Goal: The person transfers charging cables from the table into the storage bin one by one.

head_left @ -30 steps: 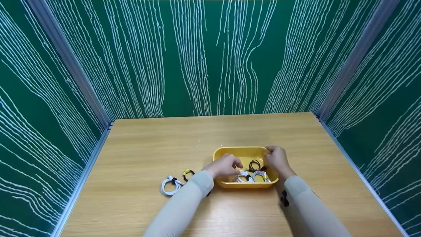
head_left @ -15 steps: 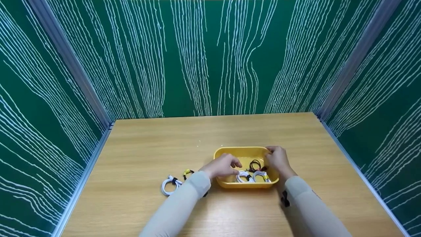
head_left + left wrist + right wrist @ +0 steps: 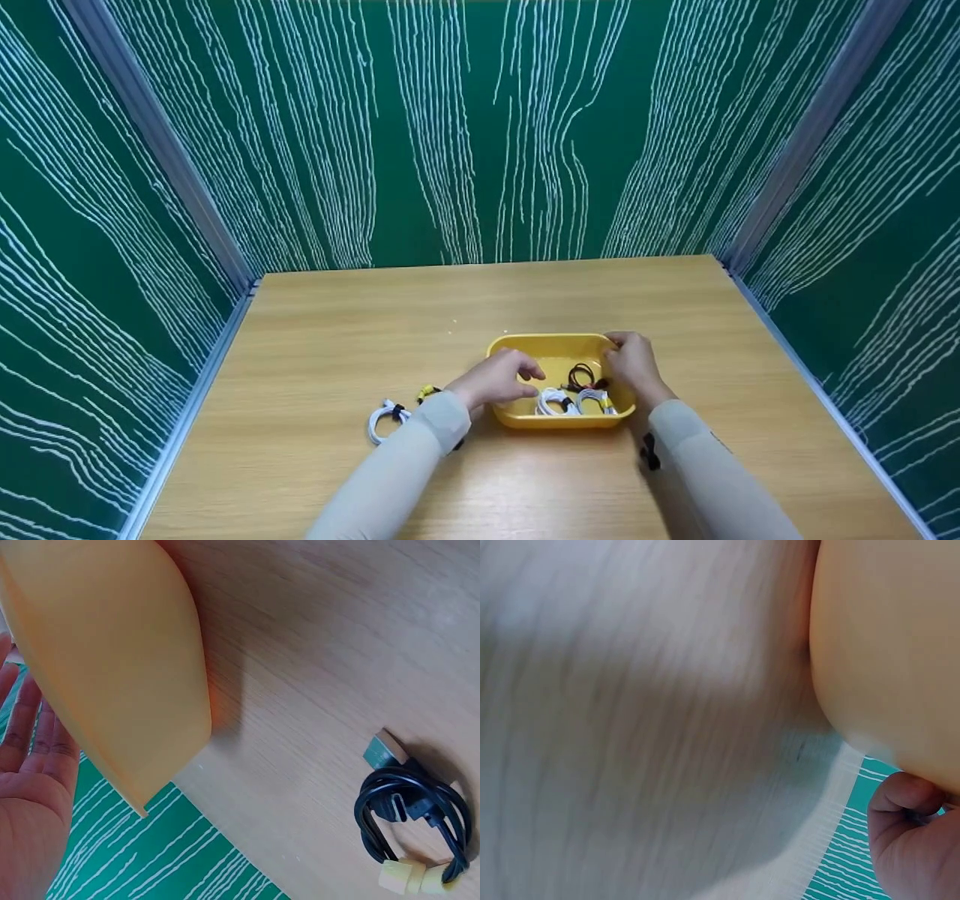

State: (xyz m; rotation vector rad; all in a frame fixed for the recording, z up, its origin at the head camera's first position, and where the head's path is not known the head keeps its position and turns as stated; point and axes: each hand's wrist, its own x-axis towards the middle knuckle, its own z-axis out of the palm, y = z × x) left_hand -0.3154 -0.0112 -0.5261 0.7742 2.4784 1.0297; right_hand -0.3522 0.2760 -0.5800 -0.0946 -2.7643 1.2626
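Observation:
A yellow plastic bin (image 3: pixel 559 424) stands on the table with several coiled cables inside. My left hand (image 3: pixel 495 379) reaches over its left rim, fingers loosely spread and holding nothing. Close to those fingertips lies a white cable coil (image 3: pixel 541 402) with a black tie. Beside it are a white coil with a yellow tie (image 3: pixel 606 404) and, behind, a black cable coil (image 3: pixel 573 375). My right hand (image 3: pixel 634 367) grips the bin's back right corner; in the right wrist view the thumb (image 3: pixel 907 791) bends at the bin wall (image 3: pixel 900 652).
Left of the bin, a white cable coil (image 3: pixel 373 427) with a black tie lies on the wooden table (image 3: pixel 360 322). Near it is a black USB cable coil (image 3: pixel 454 806) with a yellow tie, partly behind the left sleeve (image 3: pixel 382 476). Green walls with white lines enclose the table.
My left hand has drawn back slightly to the left, away from the white coil, and its fingers have spread a little. The right hand and the bin have stayed in place.

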